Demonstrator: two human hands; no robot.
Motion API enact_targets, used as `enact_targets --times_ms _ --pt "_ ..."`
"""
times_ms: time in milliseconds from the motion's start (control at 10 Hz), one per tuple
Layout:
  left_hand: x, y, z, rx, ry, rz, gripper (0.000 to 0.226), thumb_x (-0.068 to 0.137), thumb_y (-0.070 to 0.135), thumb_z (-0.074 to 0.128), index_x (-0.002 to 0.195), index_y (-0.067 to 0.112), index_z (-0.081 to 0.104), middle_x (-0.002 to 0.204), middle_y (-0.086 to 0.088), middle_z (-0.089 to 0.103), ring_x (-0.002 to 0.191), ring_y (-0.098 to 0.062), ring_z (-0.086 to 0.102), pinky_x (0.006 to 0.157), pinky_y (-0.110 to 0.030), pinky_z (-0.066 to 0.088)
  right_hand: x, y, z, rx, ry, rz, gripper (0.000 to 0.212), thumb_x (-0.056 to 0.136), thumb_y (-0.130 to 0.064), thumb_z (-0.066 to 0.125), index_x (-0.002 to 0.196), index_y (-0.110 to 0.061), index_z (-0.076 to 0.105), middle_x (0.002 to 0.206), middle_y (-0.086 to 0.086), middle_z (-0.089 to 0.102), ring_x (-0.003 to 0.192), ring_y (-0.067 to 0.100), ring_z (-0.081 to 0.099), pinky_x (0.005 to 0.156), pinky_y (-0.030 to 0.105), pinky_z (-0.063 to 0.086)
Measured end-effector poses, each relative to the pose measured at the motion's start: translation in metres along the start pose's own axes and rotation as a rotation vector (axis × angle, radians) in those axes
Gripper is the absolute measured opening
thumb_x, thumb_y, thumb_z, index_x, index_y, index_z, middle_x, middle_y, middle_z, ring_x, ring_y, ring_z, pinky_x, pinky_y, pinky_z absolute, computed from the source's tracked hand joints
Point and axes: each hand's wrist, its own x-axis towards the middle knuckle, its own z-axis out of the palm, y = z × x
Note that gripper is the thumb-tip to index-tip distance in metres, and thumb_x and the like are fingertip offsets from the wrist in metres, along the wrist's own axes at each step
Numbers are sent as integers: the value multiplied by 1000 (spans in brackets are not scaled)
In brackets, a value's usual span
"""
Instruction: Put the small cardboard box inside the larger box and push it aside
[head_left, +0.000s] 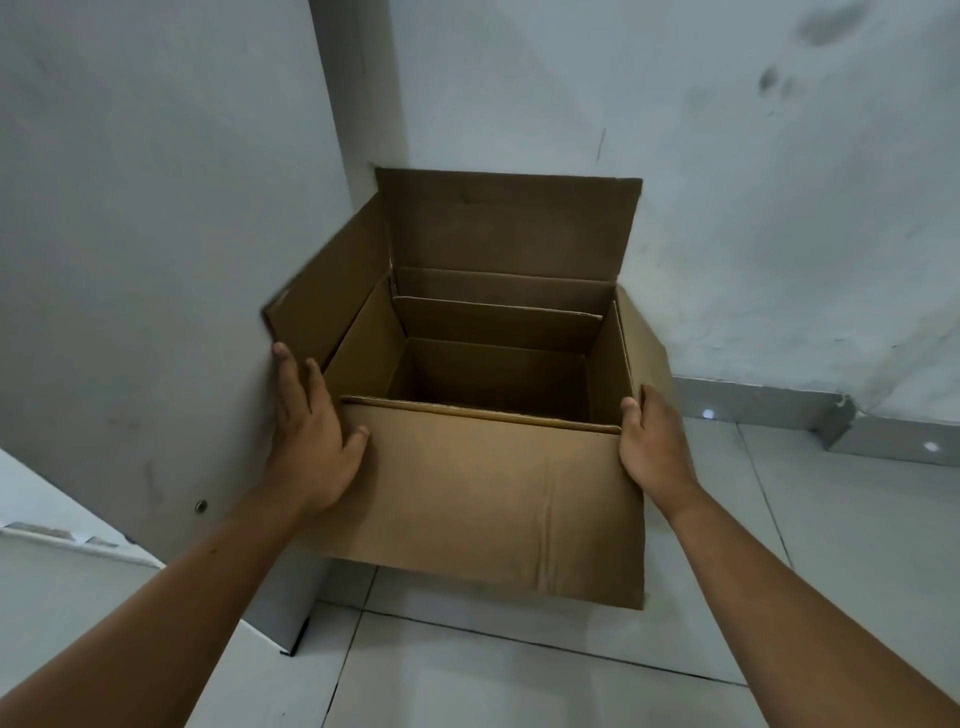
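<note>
The larger cardboard box (493, 499) stands open on the tiled floor, pushed into a corner, its back and left flaps upright against the walls. The small cardboard box (493, 327) sits inside it, also open at the top, with its rim just below the larger box's rim. My left hand (311, 431) lies flat on the larger box's left side, thumb over the front face. At the front right corner, my right hand (654, 441) presses the right side with its thumb on the rim. The fingers of my right hand are hidden behind the box.
A grey-white panel (156, 260) stands to the left of the box and a stained white wall (779, 208) behind it. A grey metal skirting (857, 426) runs along the wall's foot at the right. A white board (62, 519) lies at the lower left. Tiled floor (519, 675) spreads in front.
</note>
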Motion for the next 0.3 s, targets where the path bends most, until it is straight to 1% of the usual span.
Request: enact_targets --times_ms 100,200,300 --pt "-5 5 -10 -2 -51 -18 91 91 33 53 149 5 -11 153 -11 -38 145 -26 -27 120 -37 -2 -6 -6 -13 -89 -49 0 48 98 -37 34 140 -13 34 144 16 40 135 35 36 113 52 31" --pt "-8 15 -18 -41 -104 -71 88 91 33 53 150 8 -6 154 -10 -35 146 -27 -24 121 -39 1 -8 -10 -28 -128 -54 -33 40 97 -38 34 128 -15 46 136 16 48 131 36 41 110 56 33" --pt "-7 33 -28 -71 -95 -57 81 92 32 53 152 13 2 159 -9 -24 149 -28 -13 121 -42 8 -12 -29 -47 -76 -82 -51 43 99 -35 33 133 -12 44 139 15 47 132 33 41 112 54 31"
